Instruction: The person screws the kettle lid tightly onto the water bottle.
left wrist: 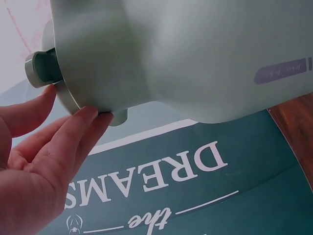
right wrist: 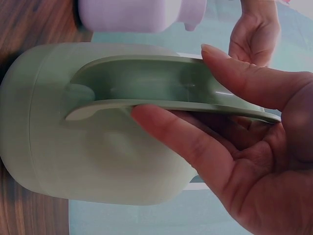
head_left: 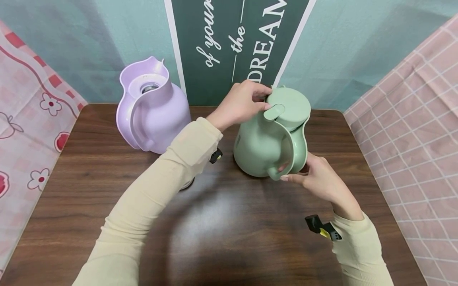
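A pale green thermos jug [head_left: 257, 147] stands on the brown wooden table, its round lid [head_left: 291, 104] on top with a small lever tab. My left hand [head_left: 243, 101] holds the lid from the left, thumb by the tab [left wrist: 35, 71] and fingertips along the rim. My right hand [head_left: 323, 178] grips the jug's handle [right wrist: 171, 104], thumb on one edge and fingers behind the other. To the left stands a lilac thermos jug [head_left: 168, 115] with an uncovered mouth, its handle toward me.
A small rounded object [head_left: 187, 184] is mostly hidden under my left forearm. Behind the table [head_left: 229, 238] hangs a teal cloth with a dark green lettered panel [head_left: 222, 43]. Patterned pink cloths [head_left: 418, 139] border both sides. Each wrist carries a small black device [head_left: 323, 228].
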`<state>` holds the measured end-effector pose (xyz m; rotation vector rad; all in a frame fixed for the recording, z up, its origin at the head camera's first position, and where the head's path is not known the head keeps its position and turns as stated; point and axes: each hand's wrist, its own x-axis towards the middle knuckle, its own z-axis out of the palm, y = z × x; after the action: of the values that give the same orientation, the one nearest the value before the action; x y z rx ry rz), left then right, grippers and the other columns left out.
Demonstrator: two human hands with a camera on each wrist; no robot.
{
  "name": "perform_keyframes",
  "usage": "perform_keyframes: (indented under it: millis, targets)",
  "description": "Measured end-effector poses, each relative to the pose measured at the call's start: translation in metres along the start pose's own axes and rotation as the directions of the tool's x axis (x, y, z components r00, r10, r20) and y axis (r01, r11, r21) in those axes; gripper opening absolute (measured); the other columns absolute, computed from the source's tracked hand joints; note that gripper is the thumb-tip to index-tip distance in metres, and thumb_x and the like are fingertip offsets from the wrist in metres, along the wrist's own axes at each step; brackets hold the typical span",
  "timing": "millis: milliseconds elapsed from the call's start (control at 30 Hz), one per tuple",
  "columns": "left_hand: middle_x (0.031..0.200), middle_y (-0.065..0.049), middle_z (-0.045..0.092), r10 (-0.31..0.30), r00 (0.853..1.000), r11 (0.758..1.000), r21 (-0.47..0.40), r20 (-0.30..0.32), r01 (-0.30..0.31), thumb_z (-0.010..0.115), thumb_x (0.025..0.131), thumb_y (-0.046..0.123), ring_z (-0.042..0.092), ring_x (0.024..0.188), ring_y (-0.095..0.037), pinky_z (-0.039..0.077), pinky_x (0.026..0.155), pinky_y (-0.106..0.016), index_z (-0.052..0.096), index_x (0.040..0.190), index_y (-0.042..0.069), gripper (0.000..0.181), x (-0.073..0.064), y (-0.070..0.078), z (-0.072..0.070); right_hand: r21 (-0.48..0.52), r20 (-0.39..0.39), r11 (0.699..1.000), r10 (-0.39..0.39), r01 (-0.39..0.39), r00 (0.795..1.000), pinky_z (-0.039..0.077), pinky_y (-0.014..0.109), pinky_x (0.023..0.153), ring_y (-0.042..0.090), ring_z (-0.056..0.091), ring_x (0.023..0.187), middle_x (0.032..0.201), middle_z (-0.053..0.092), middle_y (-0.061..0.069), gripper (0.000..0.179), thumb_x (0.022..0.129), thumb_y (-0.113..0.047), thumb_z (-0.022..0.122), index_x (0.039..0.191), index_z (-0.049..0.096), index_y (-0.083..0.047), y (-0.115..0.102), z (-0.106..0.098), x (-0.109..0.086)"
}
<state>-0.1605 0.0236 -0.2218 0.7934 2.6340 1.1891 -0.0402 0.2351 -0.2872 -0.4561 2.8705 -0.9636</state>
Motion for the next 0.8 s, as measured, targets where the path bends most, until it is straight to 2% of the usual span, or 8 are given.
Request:
perform_keyframes:
  millis: [300, 400, 533, 667, 800]
  targets:
    - [0.12, 0.001, 0.059, 0.001, 0.998, 1.0, -0.002, 0.058, -0.001, 0.059, 0.089, 0.019, 0.049, 0.113, -0.002, 0.038, 0.085, -0.014, 0.057, 0.124, 0.012, 0.036, -0.0023, -0.0001, -0.003, -0.008, -0.001, 1.0, -0.005, 0.005, 1.0, 0.047, 0.025, 0.064, 0.007, 0.06, 0.079, 0.085, 0.065, -0.006, 0.025, 0.071, -0.017, 0.078, 0.092, 0.065, -0.015, 0.0009, 0.0008, -0.0003]
    - [0.103, 0.002, 0.064, 0.021, 0.997, 1.0, 0.016, 0.078, -0.022, 0.059, 0.09, 0.024, 0.053, 0.095, -0.004, 0.038, 0.076, -0.015, 0.063, 0.113, 0.012, 0.027, -0.0037, 0.0009, -0.0045, -0.005, 0.003, 1.0, 0.009, -0.009, 1.0, 0.046, 0.027, 0.065, 0.009, 0.059, 0.079, 0.085, 0.065, -0.005, 0.025, 0.071, -0.018, 0.078, 0.093, 0.065, -0.015, 0.0008, 0.0007, -0.0006]
    - [0.08, 0.002, 0.055, 0.05, 0.993, 0.997, 0.048, 0.108, -0.056, 0.066, 0.083, 0.032, 0.044, 0.074, -0.009, 0.034, 0.066, -0.019, 0.063, 0.099, 0.013, 0.025, -0.0049, 0.003, -0.0062, 0.001, 0.006, 1.0, 0.02, -0.02, 1.0, 0.046, 0.027, 0.066, 0.01, 0.059, 0.08, 0.085, 0.065, -0.005, 0.025, 0.072, -0.019, 0.078, 0.093, 0.065, -0.014, 0.0006, 0.0004, -0.0011]
    - [0.078, 0.002, 0.05, 0.051, 0.99, 0.995, 0.075, 0.132, -0.061, 0.073, 0.077, 0.033, 0.042, 0.073, -0.011, 0.033, 0.065, -0.02, 0.061, 0.1, 0.013, 0.032, -0.0056, 0.0061, -0.0068, 0.005, 0.003, 1.0, 0.01, -0.01, 1.0, 0.046, 0.024, 0.066, 0.007, 0.059, 0.08, 0.084, 0.065, -0.006, 0.024, 0.072, -0.018, 0.078, 0.092, 0.065, -0.015, 0.0007, 0.0002, -0.0014]
    - [0.074, 0.0, 0.046, 0.04, 0.99, 0.996, 0.074, 0.134, -0.051, 0.073, 0.077, 0.027, 0.042, 0.072, -0.012, 0.033, 0.063, -0.02, 0.058, 0.088, 0.012, 0.024, -0.006, 0.0084, -0.0067, 0.005, 0.002, 1.0, 0.0, 0.0, 1.0, 0.045, 0.022, 0.066, 0.005, 0.059, 0.08, 0.084, 0.065, -0.008, 0.023, 0.072, -0.019, 0.078, 0.092, 0.065, -0.015, 0.0005, 0.0002, -0.0013]
